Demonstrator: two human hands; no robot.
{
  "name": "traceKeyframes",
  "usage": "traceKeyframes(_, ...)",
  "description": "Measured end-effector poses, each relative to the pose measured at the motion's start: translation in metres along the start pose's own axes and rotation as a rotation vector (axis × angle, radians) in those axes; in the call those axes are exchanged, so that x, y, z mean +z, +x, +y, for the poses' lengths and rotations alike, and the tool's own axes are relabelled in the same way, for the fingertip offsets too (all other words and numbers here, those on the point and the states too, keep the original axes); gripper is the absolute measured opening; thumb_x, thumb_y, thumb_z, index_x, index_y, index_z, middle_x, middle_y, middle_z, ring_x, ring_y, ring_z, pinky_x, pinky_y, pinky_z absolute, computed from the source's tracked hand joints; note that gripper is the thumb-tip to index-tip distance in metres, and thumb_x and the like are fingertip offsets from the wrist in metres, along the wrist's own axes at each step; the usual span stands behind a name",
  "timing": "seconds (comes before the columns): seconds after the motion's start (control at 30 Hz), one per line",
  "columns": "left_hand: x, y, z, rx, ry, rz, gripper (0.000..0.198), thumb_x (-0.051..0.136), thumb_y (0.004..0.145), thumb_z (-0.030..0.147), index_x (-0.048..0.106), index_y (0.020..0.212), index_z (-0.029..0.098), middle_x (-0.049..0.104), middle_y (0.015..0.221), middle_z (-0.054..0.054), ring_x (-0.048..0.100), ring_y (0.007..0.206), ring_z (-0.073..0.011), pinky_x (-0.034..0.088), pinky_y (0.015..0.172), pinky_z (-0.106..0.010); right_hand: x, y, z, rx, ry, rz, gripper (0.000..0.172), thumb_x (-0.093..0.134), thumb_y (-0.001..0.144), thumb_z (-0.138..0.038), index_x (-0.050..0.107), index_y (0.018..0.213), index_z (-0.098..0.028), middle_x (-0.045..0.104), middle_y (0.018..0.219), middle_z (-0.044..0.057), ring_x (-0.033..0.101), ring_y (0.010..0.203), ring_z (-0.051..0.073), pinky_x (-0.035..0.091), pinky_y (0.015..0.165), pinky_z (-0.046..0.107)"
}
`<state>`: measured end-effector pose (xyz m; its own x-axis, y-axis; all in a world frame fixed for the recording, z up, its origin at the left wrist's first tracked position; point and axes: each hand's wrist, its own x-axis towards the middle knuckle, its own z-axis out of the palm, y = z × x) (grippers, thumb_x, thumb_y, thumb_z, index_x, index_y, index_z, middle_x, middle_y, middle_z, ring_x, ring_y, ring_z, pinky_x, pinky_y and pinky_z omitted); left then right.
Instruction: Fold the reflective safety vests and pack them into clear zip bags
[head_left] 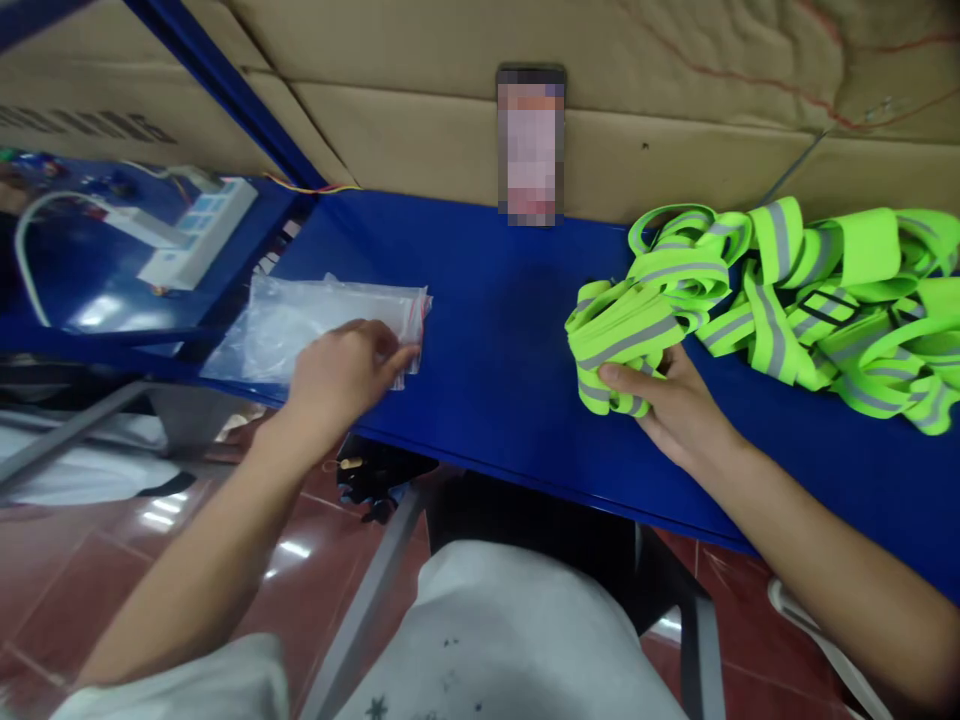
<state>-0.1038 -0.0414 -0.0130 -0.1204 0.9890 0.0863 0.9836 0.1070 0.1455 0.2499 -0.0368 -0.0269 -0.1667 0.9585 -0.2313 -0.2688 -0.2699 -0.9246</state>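
Observation:
My right hand (679, 400) is closed round a folded bundle of neon-yellow reflective strap (630, 335) with grey stripes, thumb on the near side. The bundle is up against a larger loose pile of the same reflective straps (840, 300), where black buckles show. Over on the left, clear zip-lock plastic bags (292, 315) lie in a flat stack with red lines at their right end. My left hand (349, 365) rests over that end, thumb and forefinger drawn together at the edge of a bag. The fingertips partly hide what they pinch.
A phone (531, 145) leans upright on the cardboard (420, 135) behind the blue table (480, 400). A white power strip (199, 235) with a plugged-in cable lies on the neighbouring table at left. A blue metal post (225, 90) stands between the tables.

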Motion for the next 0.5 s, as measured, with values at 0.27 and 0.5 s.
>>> traceKeyframes(0.27,-0.020,-0.009,0.023,-0.111,-0.417,-0.113,0.022,0.070,0.079,0.042,0.075,0.082,0.020,0.073,0.075,-0.001,0.059,0.060,-0.0141,0.042,0.059,-0.026,-0.006,-0.003,0.003,0.015,-0.081,-0.290,0.085,0.095,0.063,-0.029,0.050,0.135,-0.032,0.068,0.121,0.003,0.069,0.106,0.023,0.060,0.087,0.037)
traceKeyframes(0.5,0.019,-0.013,0.117,0.047,-1.048,-0.920,0.028,0.075,0.077,0.047,0.075,0.078,0.019,0.066,0.062,-0.001,0.053,0.050,-0.0112,0.039,0.045,-0.021,-0.003,-0.023,-0.014,-0.366,-0.700,-0.936,0.057,0.077,0.082,-0.019,0.053,0.133,-0.026,0.066,0.129,0.006,0.066,0.113,0.020,0.052,0.097,0.033)
